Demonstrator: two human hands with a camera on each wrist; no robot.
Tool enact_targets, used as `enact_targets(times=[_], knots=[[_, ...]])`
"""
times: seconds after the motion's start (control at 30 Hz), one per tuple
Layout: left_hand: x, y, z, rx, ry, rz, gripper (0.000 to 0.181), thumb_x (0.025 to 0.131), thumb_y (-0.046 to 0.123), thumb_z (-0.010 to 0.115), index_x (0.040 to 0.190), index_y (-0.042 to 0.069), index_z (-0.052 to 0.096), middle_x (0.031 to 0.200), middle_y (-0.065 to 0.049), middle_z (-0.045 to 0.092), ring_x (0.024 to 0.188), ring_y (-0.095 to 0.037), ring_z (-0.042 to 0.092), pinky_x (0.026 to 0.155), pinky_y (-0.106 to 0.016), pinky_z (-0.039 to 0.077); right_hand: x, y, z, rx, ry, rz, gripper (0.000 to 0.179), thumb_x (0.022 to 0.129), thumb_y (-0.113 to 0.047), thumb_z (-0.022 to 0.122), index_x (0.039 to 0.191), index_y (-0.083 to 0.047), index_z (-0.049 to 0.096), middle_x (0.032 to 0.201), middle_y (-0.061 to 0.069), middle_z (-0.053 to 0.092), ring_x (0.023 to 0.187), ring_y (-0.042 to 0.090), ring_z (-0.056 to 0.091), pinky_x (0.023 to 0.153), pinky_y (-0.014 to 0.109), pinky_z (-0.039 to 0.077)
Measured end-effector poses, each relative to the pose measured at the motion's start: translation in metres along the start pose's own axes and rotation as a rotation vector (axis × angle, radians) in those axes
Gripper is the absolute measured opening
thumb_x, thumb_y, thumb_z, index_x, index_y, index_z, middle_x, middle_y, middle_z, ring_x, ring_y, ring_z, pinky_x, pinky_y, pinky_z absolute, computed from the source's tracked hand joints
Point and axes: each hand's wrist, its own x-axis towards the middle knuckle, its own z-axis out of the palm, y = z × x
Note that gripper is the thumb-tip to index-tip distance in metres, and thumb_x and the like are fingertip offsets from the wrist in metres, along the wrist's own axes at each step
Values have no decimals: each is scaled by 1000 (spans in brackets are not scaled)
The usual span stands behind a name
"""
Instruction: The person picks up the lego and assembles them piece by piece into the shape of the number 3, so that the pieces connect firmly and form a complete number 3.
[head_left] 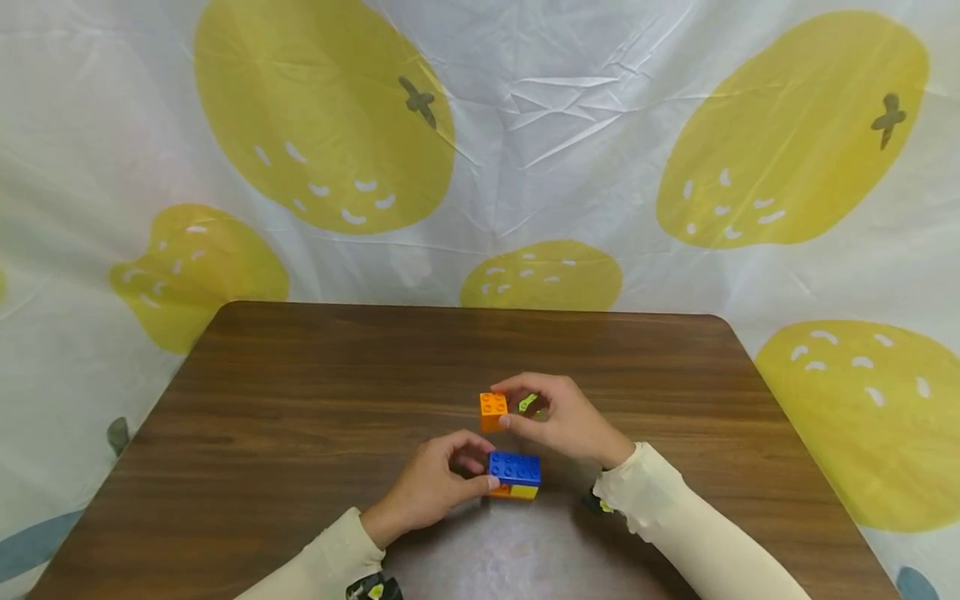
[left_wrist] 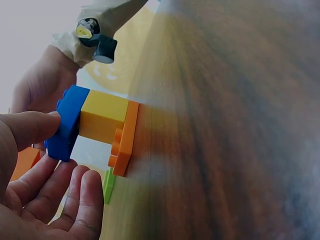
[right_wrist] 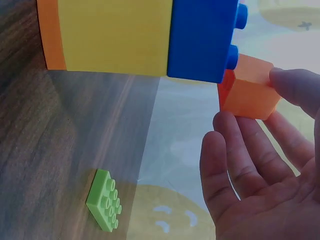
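My left hand (head_left: 431,483) grips the blue brick (head_left: 514,468) of a small stack between thumb and fingers. Under the blue brick sits a yellow brick (left_wrist: 104,115), and at the bottom lies a thin orange brick (left_wrist: 129,142) with some studs bare. Just beyond the stack, my right hand (head_left: 566,421) pinches an orange cube-shaped brick (head_left: 492,410), studs facing up, thumb on the near side. In the right wrist view that orange brick (right_wrist: 252,90) overlaps the studs of the blue one. The stack stands close to the tabletop.
A flat light green brick (right_wrist: 105,202) lies on the brown wooden table (head_left: 337,375), partly hidden behind the right hand in the head view. Behind the table's far edge hangs a white cloth (head_left: 495,167) printed with yellow fruit.
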Motion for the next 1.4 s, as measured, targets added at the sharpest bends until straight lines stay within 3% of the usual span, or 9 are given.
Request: enact_targets(times=[0.33,0.77,1.07,1.4], knots=[[-1,-1,-2,-14,-13,-10,32,90,28,85,117,15,73,115,-6,76,99,-18,72,74,-27,59,-16,-11,-2,-5,40,-33,36,95,-19,81,129,-17,73,109,-4,77,94,12,71,78,32,63],[-3,-3,0,-20,-13,-8,34,91,27,85,118,11,72,113,-6,76,98,-18,72,74,-25,59,-38,-23,1,-25,71,26,37,93,-18,82,129,-16,73,112,-4,77,91,10,71,79,35,64],[-2,-2,-2,1,-10,2,32,91,29,85,116,14,73,113,-4,76,97,-16,72,76,-26,60,-50,-18,7,-43,126,-42,33,91,-14,83,123,-14,74,108,-2,78,87,8,71,75,35,64],[1,-1,-1,21,-23,19,30,92,30,84,117,17,73,114,0,76,96,-12,70,77,-25,61,-60,-16,9,-40,123,-72,36,91,-13,84,125,-20,73,116,-3,77,87,12,71,73,34,64]])
